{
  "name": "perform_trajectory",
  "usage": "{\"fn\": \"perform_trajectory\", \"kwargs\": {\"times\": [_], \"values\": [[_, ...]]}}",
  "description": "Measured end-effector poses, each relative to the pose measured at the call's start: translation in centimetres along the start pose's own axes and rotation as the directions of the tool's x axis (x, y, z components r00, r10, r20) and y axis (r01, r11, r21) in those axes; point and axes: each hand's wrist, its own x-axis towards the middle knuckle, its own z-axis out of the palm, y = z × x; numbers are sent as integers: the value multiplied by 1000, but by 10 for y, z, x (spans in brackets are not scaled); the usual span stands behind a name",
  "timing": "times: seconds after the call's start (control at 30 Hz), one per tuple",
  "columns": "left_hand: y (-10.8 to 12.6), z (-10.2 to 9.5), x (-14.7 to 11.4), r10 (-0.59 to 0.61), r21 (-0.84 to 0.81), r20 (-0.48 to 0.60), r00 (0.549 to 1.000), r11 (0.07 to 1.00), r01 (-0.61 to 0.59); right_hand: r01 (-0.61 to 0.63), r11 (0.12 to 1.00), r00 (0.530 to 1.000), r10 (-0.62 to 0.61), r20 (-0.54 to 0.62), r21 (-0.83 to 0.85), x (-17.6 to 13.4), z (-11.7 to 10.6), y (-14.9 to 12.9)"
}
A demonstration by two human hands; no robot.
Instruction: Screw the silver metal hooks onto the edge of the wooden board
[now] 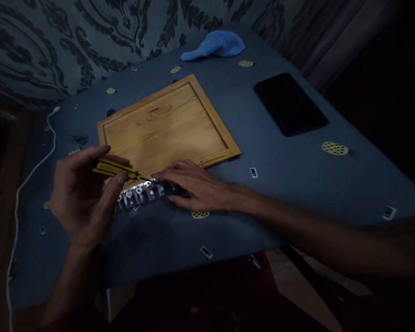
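My left hand (81,198) is closed on the yellow and black handle of a screwdriver (115,168), pinched between thumb and fingers. Its thin shaft points right, and the tip reaches a shiny metal hook rail (138,190) near my right fingertips. Several curved hooks hang from this rail, which runs along the near edge of a framed wooden board (159,127). My right hand (200,186) grips the rail's right part, fingers above and thumb below, covering that end. Whether a screw sits under the tip is too small to make out.
A blue cloth (216,45) lies at the back of the table (235,230). To the right rests a black phone or tablet (290,103). Down the left side runs a white cable (19,193), and small dark bits (79,138) lie left of the board.
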Motion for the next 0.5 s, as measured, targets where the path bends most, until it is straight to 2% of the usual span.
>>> {"fn": "perform_trajectory", "kwargs": {"times": [0.17, 0.5], "values": [[-3, -3, -1, 65, 30, -6, 998, 997, -65, 11, 1000, 1000, -11, -20, 0, -1, 1, 1], [-6, 0, -4, 93, 16, 44, 995, 995, -94, -11, 1000, 1000, 11, -1, -2, -1, 0, 0]]}}
